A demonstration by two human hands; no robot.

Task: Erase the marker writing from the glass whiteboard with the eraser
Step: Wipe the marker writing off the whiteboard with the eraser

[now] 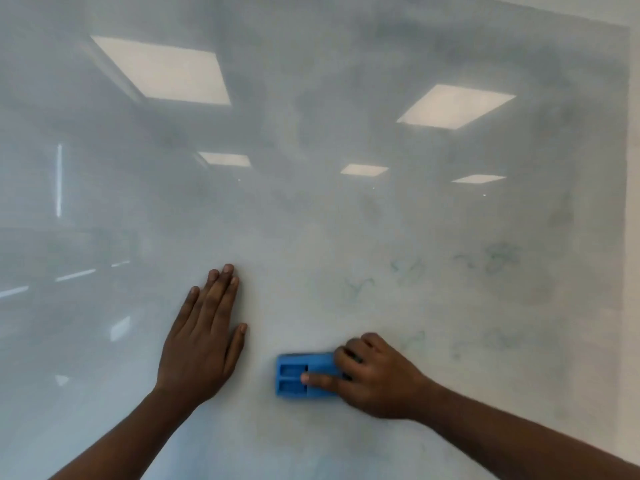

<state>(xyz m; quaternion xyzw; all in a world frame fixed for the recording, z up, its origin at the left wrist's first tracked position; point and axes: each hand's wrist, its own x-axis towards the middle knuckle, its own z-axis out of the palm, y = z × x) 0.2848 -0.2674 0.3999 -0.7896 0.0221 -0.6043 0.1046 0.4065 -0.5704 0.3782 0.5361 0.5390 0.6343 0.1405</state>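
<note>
**Eraser low on board, right hand gripping**

Your right hand [374, 375] holds the blue eraser [301, 375] against the glass board [311, 220], low and just right of centre. Your fingers curl over the eraser's top edge and right end; the thumb lies straight across its back, tip at the middle rib. The eraser lies lengthwise, left to right, with two recessed pockets showing on its left half. Grip: closed around the eraser, firm contact with the glass.

Your left hand [204, 337] lies flat on the board just left of the eraser, not touching it. Fingers are straight and together, pointing up, thumb out to the right. It holds nothing.

Faint green marker traces [491, 259] show up and to the right of the eraser, smeared and unreadable. More faint smudges [498, 341] sit level with your right hand, further right. Grey haze covers much of the glass. Ceiling lights [162, 69] reflect in the upper board. The board's right edge [626, 168] meets a pale wall.
</note>
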